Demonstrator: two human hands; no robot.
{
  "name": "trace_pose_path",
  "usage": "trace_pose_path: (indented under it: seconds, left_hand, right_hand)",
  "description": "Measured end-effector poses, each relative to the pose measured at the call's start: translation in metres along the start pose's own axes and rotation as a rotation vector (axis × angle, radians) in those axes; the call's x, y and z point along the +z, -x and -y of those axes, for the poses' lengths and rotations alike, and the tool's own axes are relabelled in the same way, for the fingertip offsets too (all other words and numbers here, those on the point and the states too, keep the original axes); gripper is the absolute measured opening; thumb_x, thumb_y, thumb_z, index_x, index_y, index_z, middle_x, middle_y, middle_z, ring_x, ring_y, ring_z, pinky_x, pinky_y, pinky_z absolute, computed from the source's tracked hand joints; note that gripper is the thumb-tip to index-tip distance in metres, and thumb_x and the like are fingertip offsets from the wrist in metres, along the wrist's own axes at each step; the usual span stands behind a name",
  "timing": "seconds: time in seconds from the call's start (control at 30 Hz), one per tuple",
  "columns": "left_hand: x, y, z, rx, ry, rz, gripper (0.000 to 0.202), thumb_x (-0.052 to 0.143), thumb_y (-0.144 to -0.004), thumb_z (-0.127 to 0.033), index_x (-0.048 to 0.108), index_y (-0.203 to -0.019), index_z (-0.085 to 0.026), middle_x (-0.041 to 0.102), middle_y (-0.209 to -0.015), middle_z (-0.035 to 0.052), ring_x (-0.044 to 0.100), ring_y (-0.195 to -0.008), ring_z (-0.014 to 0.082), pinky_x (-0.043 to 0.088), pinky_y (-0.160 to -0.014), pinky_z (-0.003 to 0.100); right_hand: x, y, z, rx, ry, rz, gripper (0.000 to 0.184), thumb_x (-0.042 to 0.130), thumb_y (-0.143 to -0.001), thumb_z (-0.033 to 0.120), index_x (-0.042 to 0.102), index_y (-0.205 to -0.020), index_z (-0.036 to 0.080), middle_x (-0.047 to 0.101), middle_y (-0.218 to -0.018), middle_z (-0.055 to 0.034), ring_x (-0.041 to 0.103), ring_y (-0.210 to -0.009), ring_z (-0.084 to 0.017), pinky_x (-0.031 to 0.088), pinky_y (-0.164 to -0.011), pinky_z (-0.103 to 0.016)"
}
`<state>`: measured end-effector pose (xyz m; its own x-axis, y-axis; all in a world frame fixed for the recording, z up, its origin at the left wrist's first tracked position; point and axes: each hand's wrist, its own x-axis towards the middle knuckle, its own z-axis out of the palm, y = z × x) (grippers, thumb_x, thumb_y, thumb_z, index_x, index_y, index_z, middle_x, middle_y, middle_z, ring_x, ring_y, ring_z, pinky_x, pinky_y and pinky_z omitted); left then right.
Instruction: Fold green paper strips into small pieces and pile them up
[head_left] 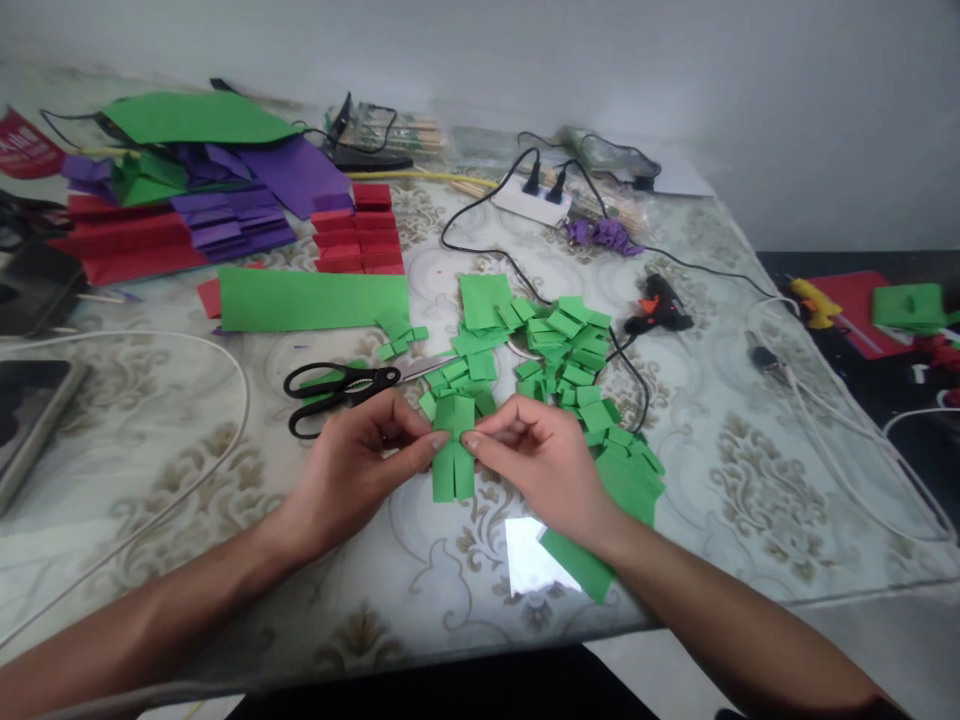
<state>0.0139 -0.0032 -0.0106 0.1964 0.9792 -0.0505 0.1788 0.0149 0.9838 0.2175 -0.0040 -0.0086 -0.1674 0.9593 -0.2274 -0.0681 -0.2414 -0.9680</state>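
Observation:
My left hand [358,462] and my right hand [541,460] meet at the table's near middle, both pinching a small folded green paper piece [453,455]. The piece has a slit down its lower half and lies partly on the patterned tablecloth [750,470]. Just beyond my fingers lies a heap of small green paper pieces [559,355]. Black-handled scissors [341,388] rest on the cloth left of the heap, close to my left hand. More green strips [630,480] lie under and beside my right wrist.
A large green sheet [311,298] lies behind the scissors. Red, purple and green paper stacks [217,205] fill the far left. A black glue gun [658,305], a white power strip [531,200] with cables and a white cord [187,345] cross the table. Dark devices sit at the left edge.

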Motion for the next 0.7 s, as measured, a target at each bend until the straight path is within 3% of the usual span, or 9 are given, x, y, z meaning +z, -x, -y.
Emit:
trace_pose_path:
  seconds: [0.33,0.5,0.7]
  left_hand:
    - [-0.0004,-0.0002,-0.0027,0.053,-0.097,-0.025,0.019,0.078,-0.086,-0.026,0.067,-0.073,-0.018,0.068,-0.065,-0.0025,0.061,-0.058,0.0113,0.047,-0.054,0.02]
    - [-0.0012,0.0017,-0.0015,0.055,-0.119,-0.018,0.019,0.077,-0.087,-0.028,0.067,-0.074,-0.019,0.068,-0.066,-0.002,0.061,-0.06,0.0118,0.047,-0.055,0.021]
    - [-0.002,0.0021,0.0004,0.072,-0.134,0.009,0.019,0.075,-0.09,-0.027,0.065,-0.077,-0.019,0.066,-0.069,-0.0021,0.059,-0.062,0.0117,0.045,-0.057,0.022]
  right_hand:
    - [0.0001,0.0011,0.0003,-0.007,0.04,-0.004,0.031,0.094,-0.073,0.039,0.069,-0.073,0.021,0.069,-0.062,0.0015,0.062,-0.057,-0.013,0.049,-0.054,-0.026]
    - [-0.0001,0.0011,-0.0001,-0.008,0.006,0.015,0.03,0.093,-0.074,0.034,0.067,-0.074,0.02,0.068,-0.062,0.0026,0.061,-0.057,-0.012,0.048,-0.054,-0.024]
    - [0.0,0.0002,-0.0025,-0.047,-0.022,0.039,0.03,0.092,-0.076,0.032,0.067,-0.09,0.023,0.071,-0.073,0.003,0.065,-0.062,-0.013,0.052,-0.06,-0.026]
